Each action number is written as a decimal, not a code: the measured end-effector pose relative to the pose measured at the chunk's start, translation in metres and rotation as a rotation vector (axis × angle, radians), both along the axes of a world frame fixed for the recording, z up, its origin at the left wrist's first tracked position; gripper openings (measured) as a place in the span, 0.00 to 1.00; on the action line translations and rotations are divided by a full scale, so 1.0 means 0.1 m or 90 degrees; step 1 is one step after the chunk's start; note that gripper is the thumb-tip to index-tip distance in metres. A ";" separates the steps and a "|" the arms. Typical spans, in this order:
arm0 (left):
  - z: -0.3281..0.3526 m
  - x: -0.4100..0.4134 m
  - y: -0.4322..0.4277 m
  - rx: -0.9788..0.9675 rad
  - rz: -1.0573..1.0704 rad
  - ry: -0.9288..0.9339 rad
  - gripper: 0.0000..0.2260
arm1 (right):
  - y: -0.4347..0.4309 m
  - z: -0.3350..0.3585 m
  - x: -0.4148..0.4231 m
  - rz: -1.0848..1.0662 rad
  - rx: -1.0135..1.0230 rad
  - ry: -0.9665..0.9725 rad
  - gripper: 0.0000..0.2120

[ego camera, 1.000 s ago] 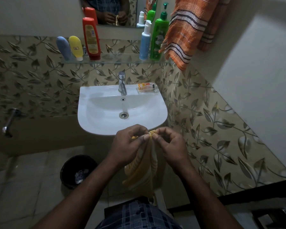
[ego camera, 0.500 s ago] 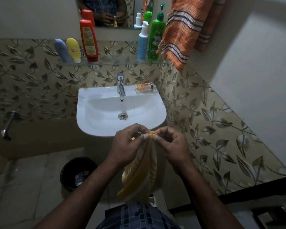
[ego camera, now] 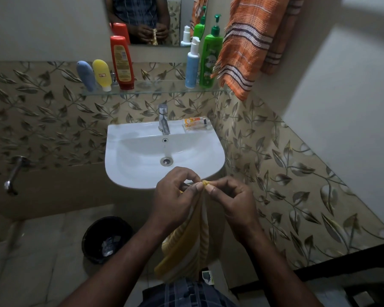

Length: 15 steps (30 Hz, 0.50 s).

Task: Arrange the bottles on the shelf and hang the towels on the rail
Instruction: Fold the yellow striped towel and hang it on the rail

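Note:
A yellow-and-white striped towel (ego camera: 187, 247) hangs down in front of me, below the sink's front edge. My left hand (ego camera: 174, 196) and my right hand (ego camera: 231, 197) pinch its top edge together, fingertips almost touching. On the glass shelf (ego camera: 155, 88) stand a grey-blue tube (ego camera: 85, 75), a yellow tube (ego camera: 101, 74), a red bottle (ego camera: 121, 62), a blue-and-white pump bottle (ego camera: 192, 64) and a green pump bottle (ego camera: 210, 56). An orange striped towel (ego camera: 246, 44) hangs at the upper right; its rail is out of view.
A white sink (ego camera: 164, 151) with a steel tap (ego camera: 163, 118) is straight ahead; a small orange packet (ego camera: 195, 122) lies on its back rim. A black bin (ego camera: 106, 239) stands on the floor at the left. A wall tap (ego camera: 12, 173) juts out far left.
Both hands keep pinching the towel's top edge. The hanging towel has lengthened and swung slightly; the view has shifted a little.

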<state>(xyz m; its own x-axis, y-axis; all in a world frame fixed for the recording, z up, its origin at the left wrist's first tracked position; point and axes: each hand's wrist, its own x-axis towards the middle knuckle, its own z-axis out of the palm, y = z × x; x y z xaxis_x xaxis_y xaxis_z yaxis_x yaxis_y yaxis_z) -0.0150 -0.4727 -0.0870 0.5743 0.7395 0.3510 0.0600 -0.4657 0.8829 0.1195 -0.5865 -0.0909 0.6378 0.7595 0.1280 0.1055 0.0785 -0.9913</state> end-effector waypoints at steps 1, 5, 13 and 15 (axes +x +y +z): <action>0.00 0.00 0.00 0.008 0.009 -0.003 0.02 | -0.01 -0.01 -0.01 0.012 0.007 0.009 0.04; 0.03 0.01 0.03 -0.014 0.020 -0.002 0.04 | 0.02 -0.01 -0.07 0.006 0.011 0.031 0.10; 0.04 0.04 0.08 -0.132 -0.062 0.004 0.02 | 0.06 0.01 0.01 -0.035 -0.001 0.010 0.06; 0.03 0.03 0.06 -0.091 -0.118 0.046 0.02 | 0.09 0.02 0.09 -0.032 0.008 0.024 0.05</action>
